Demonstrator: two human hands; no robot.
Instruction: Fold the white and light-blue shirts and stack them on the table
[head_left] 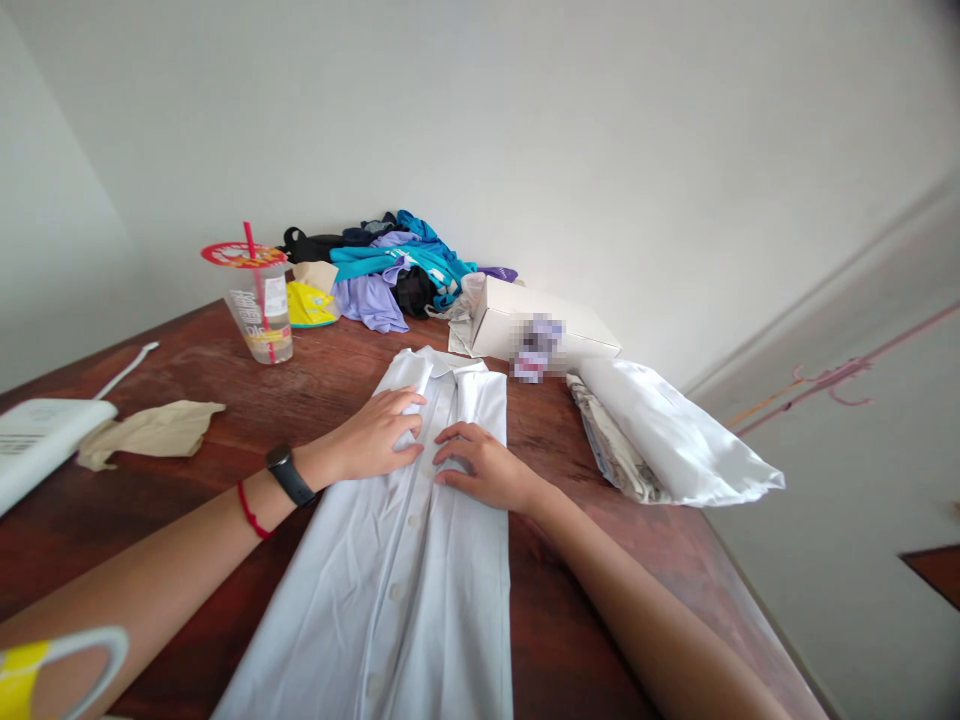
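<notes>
A pale grey-white button-up shirt (405, 590) lies lengthwise before me, its sides folded in to make a long strip. Its collar (450, 365) is at the far end, and a row of buttons runs down the middle. My left hand (379, 435) rests on the shirt left of the button line, fingers apart and slightly bent. Opposite it, my right hand (484, 465) lies on the right side with its fingers spread and a little curled. Neither hand visibly grips the cloth. The shirt shows some creases below the hands.
On the brown wooden table (322, 375) stand a plastic cup (262, 310) with a straw and a white box (525, 310). Heaped clothes (405, 265) lie at the back. White folded fabric (675, 430) sits right, a brown paper scrap (161, 432) and white device (45, 440) left.
</notes>
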